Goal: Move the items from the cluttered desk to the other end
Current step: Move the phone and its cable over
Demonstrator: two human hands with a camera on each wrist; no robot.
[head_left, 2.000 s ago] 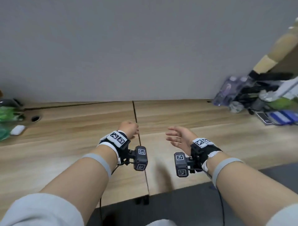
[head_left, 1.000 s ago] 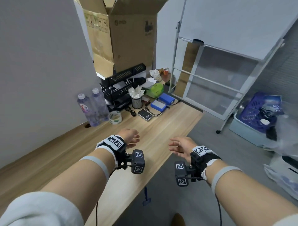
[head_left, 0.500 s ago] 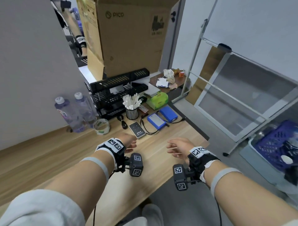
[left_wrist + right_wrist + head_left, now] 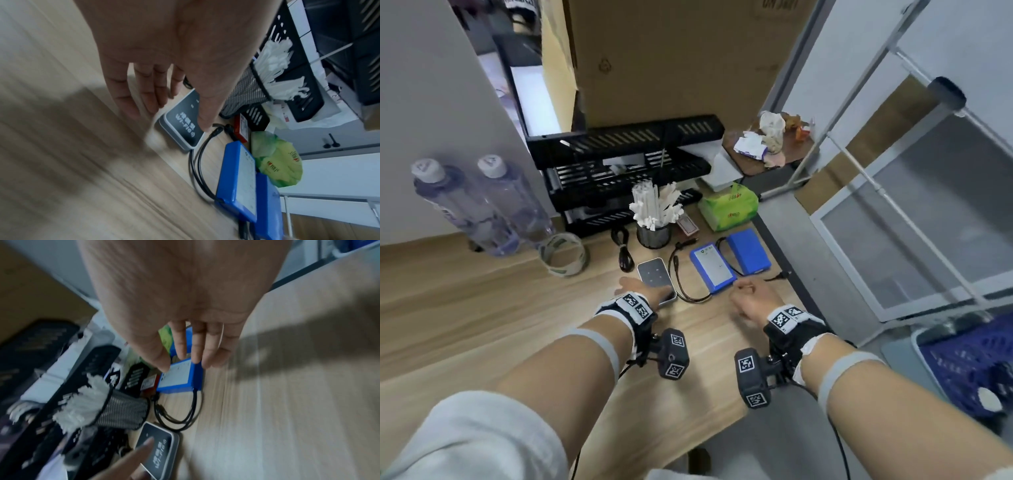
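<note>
At the cluttered end of the wooden desk (image 4: 482,308) lies a black Wi-Fi device (image 4: 654,274) with a pale rim. My left hand (image 4: 640,290) hovers over its near end, fingers straight. In the left wrist view the left hand (image 4: 170,120) straddles the device (image 4: 180,129), thumb tip at its right edge and fingers along its left. My right hand (image 4: 751,296) reaches the near end of a blue battery pack (image 4: 712,270). In the right wrist view the straight fingers (image 4: 205,353) touch the pack (image 4: 176,379) at its far edge.
A second blue pack (image 4: 748,251), black cables (image 4: 681,281), green tissue pack (image 4: 727,205), mesh cup of white sticks (image 4: 654,234), tape roll (image 4: 563,253) and two water bottles (image 4: 482,209) crowd this end. Behind stand a black tray rack (image 4: 626,164) and cardboard box (image 4: 674,58).
The view has swung from the bare stretch of desk to the cluttered end. Both hands have moved forward, the left onto the Wi-Fi device, the right onto the blue battery pack.
</note>
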